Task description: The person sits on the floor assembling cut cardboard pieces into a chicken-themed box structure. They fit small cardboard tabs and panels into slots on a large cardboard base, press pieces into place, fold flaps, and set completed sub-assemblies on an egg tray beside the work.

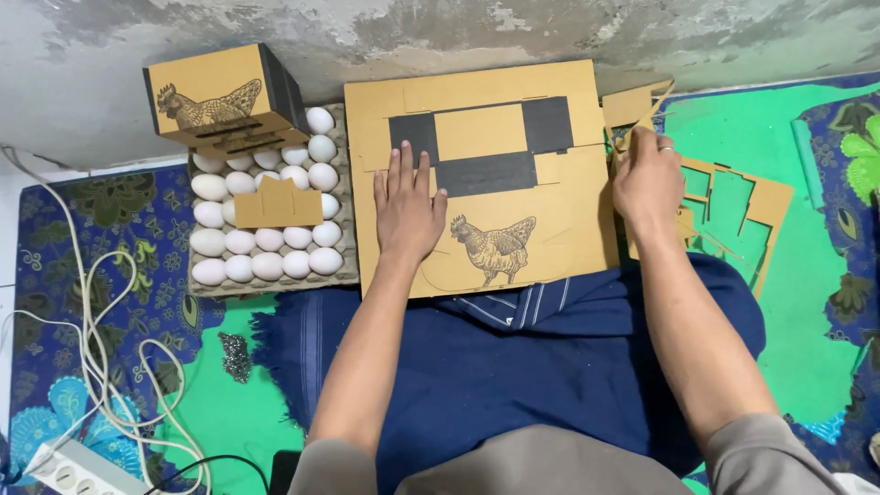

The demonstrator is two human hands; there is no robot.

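Observation:
A flat, unfolded brown cardboard box blank (513, 229) with black panels and a printed hen lies in front of me on the floor. My left hand (407, 203) rests flat on its left part, fingers spread and pointing away. My right hand (647, 179) is at the blank's right edge, fingers curled around a cardboard flap (632, 105) there. A ring shows on one finger of that hand.
An egg tray (341, 273) full of white eggs lies at the left, with a small cardboard insert (277, 206) on the eggs and a folded hen-printed box (225, 96) on its far end. More cardboard cut-outs (742, 206) lie at the right. White cables (92, 348) and a power strip (69, 469) sit at the near left.

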